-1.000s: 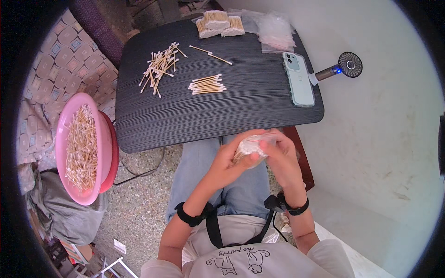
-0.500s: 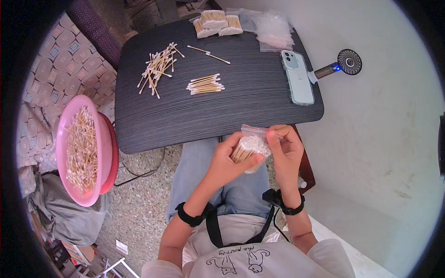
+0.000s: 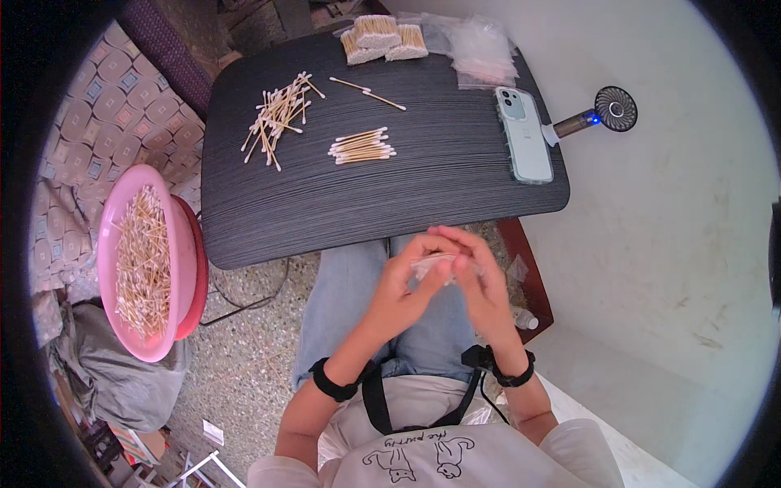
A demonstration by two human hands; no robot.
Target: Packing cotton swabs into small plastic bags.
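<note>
Over my lap, just off the table's near edge, both hands are closed around a small clear zip bag of cotton swabs (image 3: pixel 429 264). My left hand (image 3: pixel 404 276) wraps its left side, thumb across the front. My right hand (image 3: pixel 477 281) grips the right side, its fingers meeting the left ones at the top. Most of the bag is hidden by my fingers; only a whitish strip shows between the thumbs. Ahead on the table lie a neat row of cotton swabs (image 3: pixel 362 147) and a loose heap of swabs (image 3: pixel 281 116).
Filled swab bags (image 3: pixel 378 34) are stacked at the table's far edge beside empty clear bags (image 3: pixel 482 50). A phone (image 3: pixel 525 138) lies at the right, next to a small fan (image 3: pixel 614 109). A pink basin (image 3: pixel 189 268) full of swabs stands left of the dark table (image 3: pixel 455 191).
My right hand has moved left and closed over the bag, meeting my left hand. The bag has tipped, so the swabs that showed before are now mostly covered.
</note>
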